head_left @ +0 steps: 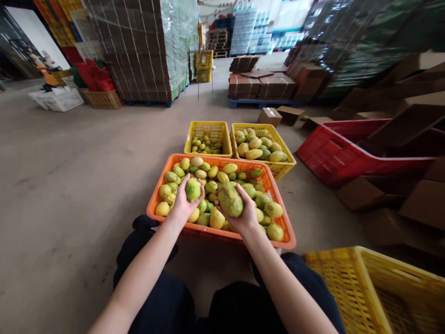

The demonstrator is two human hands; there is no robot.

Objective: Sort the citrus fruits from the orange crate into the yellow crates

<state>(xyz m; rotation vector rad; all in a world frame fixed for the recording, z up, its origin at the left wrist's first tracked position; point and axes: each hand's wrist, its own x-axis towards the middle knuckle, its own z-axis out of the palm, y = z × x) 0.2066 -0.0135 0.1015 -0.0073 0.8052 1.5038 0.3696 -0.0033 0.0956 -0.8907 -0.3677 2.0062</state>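
Note:
My left hand is wrapped round a small green fruit above the left-middle part of an orange basket. In my right hand is a larger, mottled green fruit, held just right of the basket's middle. Both fruits are raised over the others, with a gap between the two hands. Under them, the orange basket holds many yellow and green fruits of mixed sizes.
Beyond the orange basket stand a yellow crate with small fruits and another yellow crate with larger ones. A red crate and cardboard boxes lie right. A yellow basket is at the lower right.

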